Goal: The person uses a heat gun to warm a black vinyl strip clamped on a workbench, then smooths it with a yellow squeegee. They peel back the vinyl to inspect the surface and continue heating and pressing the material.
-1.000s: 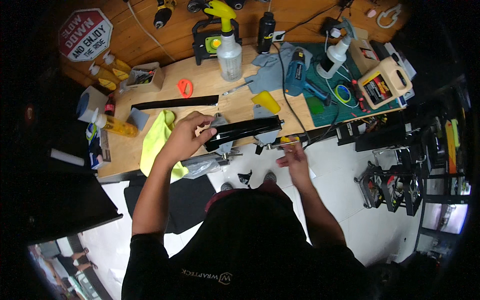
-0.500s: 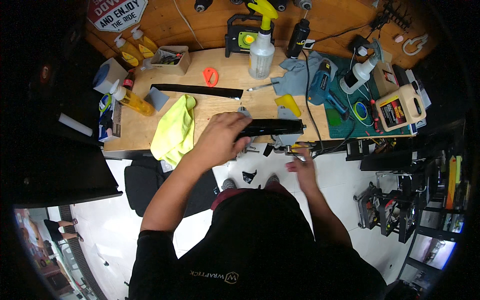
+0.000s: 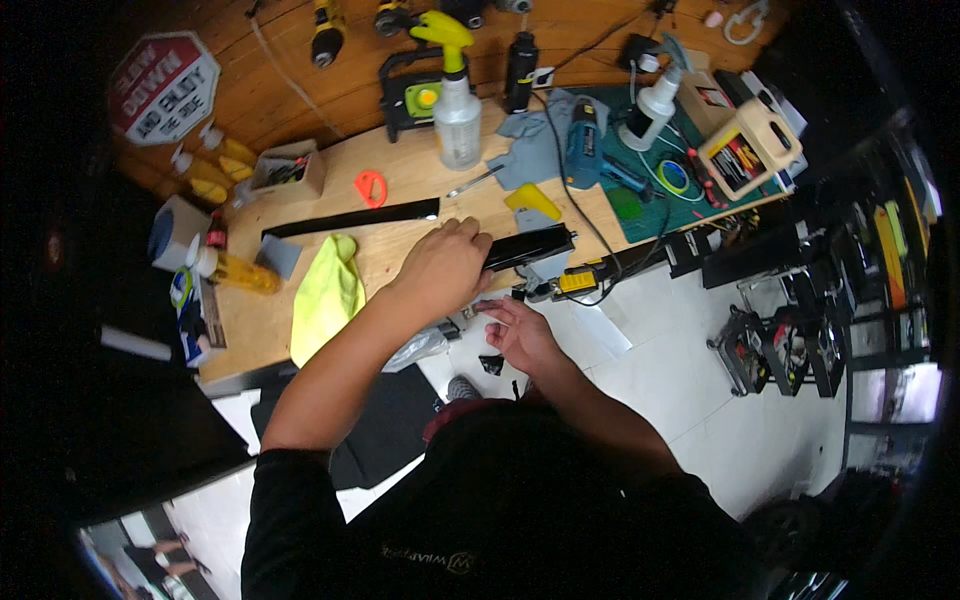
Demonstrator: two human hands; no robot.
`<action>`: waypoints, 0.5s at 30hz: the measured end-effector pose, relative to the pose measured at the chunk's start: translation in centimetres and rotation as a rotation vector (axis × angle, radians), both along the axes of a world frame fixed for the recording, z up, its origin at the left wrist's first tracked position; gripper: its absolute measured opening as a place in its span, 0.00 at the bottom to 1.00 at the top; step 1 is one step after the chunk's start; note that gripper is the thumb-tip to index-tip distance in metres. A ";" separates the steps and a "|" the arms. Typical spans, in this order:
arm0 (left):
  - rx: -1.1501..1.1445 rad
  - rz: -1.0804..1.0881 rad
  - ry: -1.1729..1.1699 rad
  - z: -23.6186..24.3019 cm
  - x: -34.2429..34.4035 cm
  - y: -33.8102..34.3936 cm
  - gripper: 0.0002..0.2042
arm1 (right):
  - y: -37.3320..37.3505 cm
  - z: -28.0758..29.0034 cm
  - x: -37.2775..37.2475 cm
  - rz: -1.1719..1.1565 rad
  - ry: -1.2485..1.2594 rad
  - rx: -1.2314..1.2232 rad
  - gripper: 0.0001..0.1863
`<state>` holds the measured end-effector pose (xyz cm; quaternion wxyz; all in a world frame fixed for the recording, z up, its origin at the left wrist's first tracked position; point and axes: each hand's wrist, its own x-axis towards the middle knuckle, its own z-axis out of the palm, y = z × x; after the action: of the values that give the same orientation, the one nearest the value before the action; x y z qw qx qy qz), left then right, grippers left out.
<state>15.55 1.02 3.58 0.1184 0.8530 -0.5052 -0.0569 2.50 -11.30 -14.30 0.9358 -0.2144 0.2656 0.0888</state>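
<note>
Mid-frame, the right hand (image 3: 522, 338) curls by a metal fitting (image 3: 469, 311); whether its grip pinches cannot be told. Above, the left hand (image 3: 440, 265) clasps a glossy black piece (image 3: 522, 248) near the table (image 3: 408, 165) edge. Apparently the fitting is being adjusted; next calls for steadiness.

black piece (image 3: 526, 248) partly hidden, apparent drill (image 3: 328, 33) cropped above
</note>
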 end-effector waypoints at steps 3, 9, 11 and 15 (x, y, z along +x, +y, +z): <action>-0.029 -0.015 -0.049 -0.8 0.2 0.3 0.18 | 2.0 0.6 0.0 -0.255 0.020 0.001 0.09; -0.110 -0.028 0.017 -0.1 0.2 1.6 0.21 | 3.9 1.4 0.6 -0.498 0.106 0.061 0.07; -0.164 -0.026 0.038 0.1 0.6 2.7 0.21 | 4.2 1.3 1.2 -0.528 0.094 0.026 0.07; -0.210 -0.005 0.077 -0.2 0.6 5.3 0.20 | 4.7 1.0 1.1 -0.551 0.043 -0.041 0.07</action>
<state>16.18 6.34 3.37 0.2264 0.8319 -0.5054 -0.0367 3.57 -6.64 -13.33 0.9142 -0.1512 0.3354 -0.1700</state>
